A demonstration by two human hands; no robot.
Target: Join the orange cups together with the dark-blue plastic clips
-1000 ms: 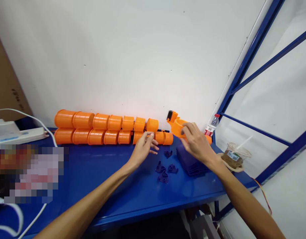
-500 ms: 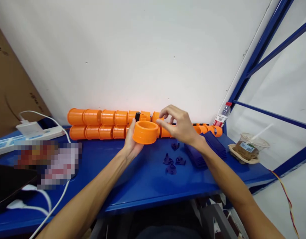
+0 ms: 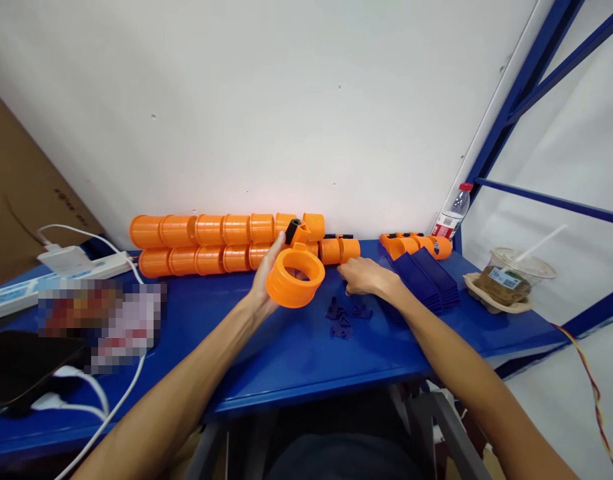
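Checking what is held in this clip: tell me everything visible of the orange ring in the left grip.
The orange ring is a short, wide, open-ended band, smooth and slightly shiny, apparently plastic, with a thick rim. An orange bracket stands out from its far side, carrying a black piece. The left grip holds it from the left, raised above the blue table, tilted with its opening toward the camera. Its underside is hidden.

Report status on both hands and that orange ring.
Left hand holds orange ring. Right hand near small dark-blue clips, grip hidden. Dark-blue panels close by.
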